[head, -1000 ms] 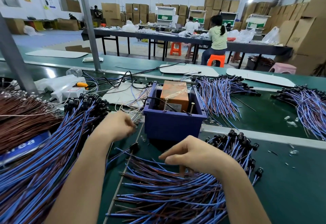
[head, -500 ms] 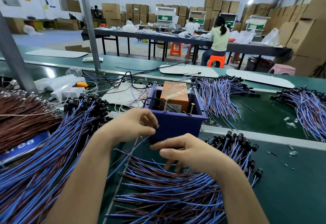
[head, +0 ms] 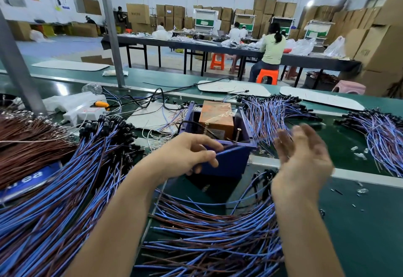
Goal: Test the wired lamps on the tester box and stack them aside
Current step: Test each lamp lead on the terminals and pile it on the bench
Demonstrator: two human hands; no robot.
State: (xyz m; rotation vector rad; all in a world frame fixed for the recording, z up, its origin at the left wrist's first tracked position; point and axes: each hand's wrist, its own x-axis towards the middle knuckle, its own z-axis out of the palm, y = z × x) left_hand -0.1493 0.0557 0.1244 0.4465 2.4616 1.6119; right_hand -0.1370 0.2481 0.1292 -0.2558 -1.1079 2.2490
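A blue tester box [head: 226,163] with an orange block [head: 216,119] inside stands mid-table. My left hand [head: 187,157] pinches the blue wire of one lamp [head: 231,149] in front of the box; the wire runs right toward the box's front rim. My right hand [head: 303,157] is raised to the right of the box, fingers straight, blurred, holding nothing. A pile of blue and brown wired lamps [head: 218,239] lies under my forearms. A large heap of wired lamps [head: 65,189] covers the left side.
More lamp bundles lie behind the box [head: 274,113] and at far right [head: 379,137]. Brown wires [head: 26,143] are piled at the left edge. A white power strip [head: 85,113] and black cables sit behind. A grey post [head: 19,65] rises at left.
My left hand lifted from the table to the box front, pinching a lamp wire. My right hand left the near pile and rose to the right, opening.
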